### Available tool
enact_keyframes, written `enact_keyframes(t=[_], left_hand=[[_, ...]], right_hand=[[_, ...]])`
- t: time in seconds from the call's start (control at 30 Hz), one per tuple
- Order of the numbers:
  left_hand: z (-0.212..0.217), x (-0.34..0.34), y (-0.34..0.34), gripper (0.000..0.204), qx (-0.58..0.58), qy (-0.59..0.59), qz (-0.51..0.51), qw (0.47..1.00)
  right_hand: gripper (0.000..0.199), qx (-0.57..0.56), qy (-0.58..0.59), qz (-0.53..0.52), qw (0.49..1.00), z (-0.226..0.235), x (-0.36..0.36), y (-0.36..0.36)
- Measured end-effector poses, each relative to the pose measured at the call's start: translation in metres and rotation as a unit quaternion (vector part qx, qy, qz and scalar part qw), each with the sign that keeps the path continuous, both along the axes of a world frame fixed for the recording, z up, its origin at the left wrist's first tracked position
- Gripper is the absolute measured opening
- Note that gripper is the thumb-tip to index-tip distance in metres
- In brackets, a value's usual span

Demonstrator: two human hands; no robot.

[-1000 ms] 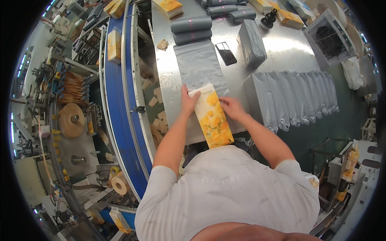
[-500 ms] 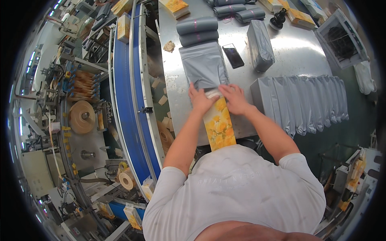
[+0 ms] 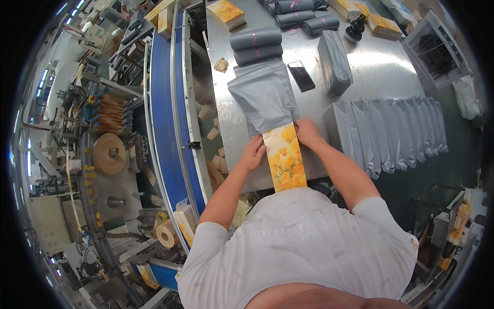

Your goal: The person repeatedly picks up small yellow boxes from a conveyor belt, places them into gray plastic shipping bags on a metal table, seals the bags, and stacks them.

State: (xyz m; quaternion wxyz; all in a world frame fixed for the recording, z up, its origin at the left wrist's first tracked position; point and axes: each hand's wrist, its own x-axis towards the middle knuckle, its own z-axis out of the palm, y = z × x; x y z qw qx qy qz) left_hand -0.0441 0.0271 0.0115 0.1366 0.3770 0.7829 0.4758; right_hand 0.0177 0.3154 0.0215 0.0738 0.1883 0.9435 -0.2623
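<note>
A long yellow-and-white flower-printed pack (image 3: 285, 159) lies lengthwise between my arms, its near end close to my shirt. Its far end meets the near edge of a crumpled grey plastic bag (image 3: 265, 98), which lies flat on a pile of similar bags. My left hand (image 3: 252, 153) is closed at the bag's near left corner, beside the pack. On the other side my right hand (image 3: 307, 132) curls round the bag's near right corner. The fingertips of both hands are partly hidden, so the exact grip is hard to see.
Rolled grey bags (image 3: 256, 45) lie beyond the pile on the metal table (image 3: 375, 72). A phone (image 3: 301, 75) and an upright grey-wrapped pack (image 3: 334, 63) are to the right. Several wrapped packs (image 3: 383, 135) stand in a row. A blue conveyor (image 3: 165, 113) runs along the left.
Both hands have moved from the bag's mouth to its two sides, left hand nearer me. The bag has shifted and creased, and its near edge now lies against the pack's far end.
</note>
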Motion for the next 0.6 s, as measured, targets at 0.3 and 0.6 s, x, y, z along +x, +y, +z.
enact_keyframes(t=[0.3,0.6], left_hand=[[-0.021,-0.052,0.054,0.022,-0.354,0.083,0.071,0.929],[-0.035,0.095,-0.07,0.02,-0.247,-0.111,-0.138,0.953]], right_hand=[[0.024,0.026,-0.085,0.044,0.995,0.004,0.032,0.003],[0.021,-0.129,-0.066,0.128,0.981,-0.009,0.183,-0.051]])
